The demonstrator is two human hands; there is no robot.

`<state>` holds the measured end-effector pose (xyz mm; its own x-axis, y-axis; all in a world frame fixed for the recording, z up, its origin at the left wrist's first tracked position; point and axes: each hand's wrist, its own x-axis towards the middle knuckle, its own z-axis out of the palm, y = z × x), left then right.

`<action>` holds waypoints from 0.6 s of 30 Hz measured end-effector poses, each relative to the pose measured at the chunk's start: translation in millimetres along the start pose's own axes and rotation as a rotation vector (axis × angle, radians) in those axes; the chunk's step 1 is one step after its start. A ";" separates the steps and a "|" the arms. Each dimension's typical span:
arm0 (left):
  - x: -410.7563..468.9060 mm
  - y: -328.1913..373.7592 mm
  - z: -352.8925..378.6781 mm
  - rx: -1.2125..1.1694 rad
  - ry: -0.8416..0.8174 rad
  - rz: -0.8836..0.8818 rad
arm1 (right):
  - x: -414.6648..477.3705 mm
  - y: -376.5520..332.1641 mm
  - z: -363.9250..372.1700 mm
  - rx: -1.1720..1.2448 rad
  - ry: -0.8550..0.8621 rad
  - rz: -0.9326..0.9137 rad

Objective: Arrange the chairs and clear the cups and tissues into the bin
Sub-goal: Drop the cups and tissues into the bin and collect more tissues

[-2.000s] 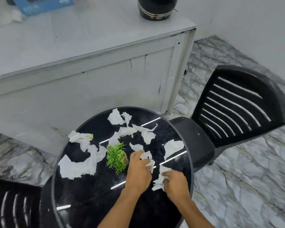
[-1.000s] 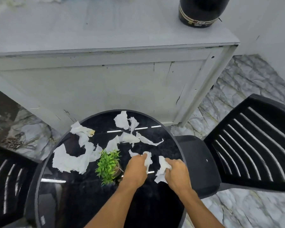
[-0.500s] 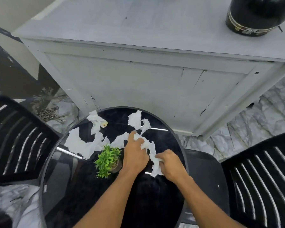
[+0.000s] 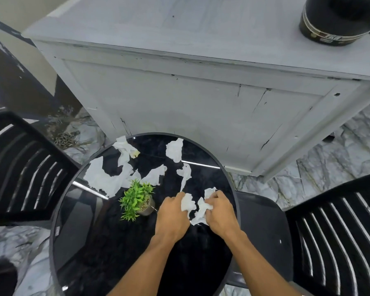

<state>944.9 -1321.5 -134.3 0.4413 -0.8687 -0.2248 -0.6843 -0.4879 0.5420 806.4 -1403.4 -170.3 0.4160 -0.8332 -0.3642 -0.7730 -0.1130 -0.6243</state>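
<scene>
A round black glass table (image 4: pixel 77 242) carries several torn white tissue pieces. My left hand (image 4: pixel 172 214) grips a crumpled tissue (image 4: pixel 188 203) near the table's right side. My right hand (image 4: pixel 219 212) holds another bunch of tissue (image 4: pixel 200 212) right beside it. A thin tissue strip (image 4: pixel 185 174) runs up from my left hand. Loose tissues lie farther back: a large one (image 4: pixel 104 178) at the left, one (image 4: pixel 174 149) near the far rim, one (image 4: pixel 155 174) behind the plant. One black slatted chair (image 4: pixel 24 167) stands left, another (image 4: pixel 338 236) right. No cups or bin show.
A small green potted plant (image 4: pixel 137 199) stands on the table just left of my left hand. A grey cabinet (image 4: pixel 201 99) rises right behind the table, with a black helmet (image 4: pixel 338 20) on top. The floor (image 4: pixel 320 154) is grey marble.
My left hand pulled back from the middle tissues toward my right hand, dragging tissue along; both hands now bunch paper together. The view swung left, bringing the left chair in.
</scene>
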 end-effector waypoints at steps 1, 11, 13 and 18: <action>-7.0 -0.9 -0.7 -0.013 0.003 -0.004 | -2.9 -0.5 0.5 0.019 0.010 -0.002; -72.5 -56.2 -15.1 -0.137 -0.124 -0.159 | 1.9 -59.0 16.9 -0.043 0.015 -0.277; -79.6 -66.6 -17.5 -0.155 -0.118 -0.171 | 2.9 -63.6 29.0 -0.073 -0.104 -0.336; -90.8 -85.9 -18.2 -0.228 -0.044 -0.166 | -7.8 -60.8 54.8 -0.203 -0.252 -0.323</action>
<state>974.2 -1199.2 -145.8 0.5078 -0.7836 -0.3580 -0.4539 -0.5965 0.6619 876.4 -1360.4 -167.4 0.7355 -0.5828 -0.3456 -0.6521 -0.4703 -0.5946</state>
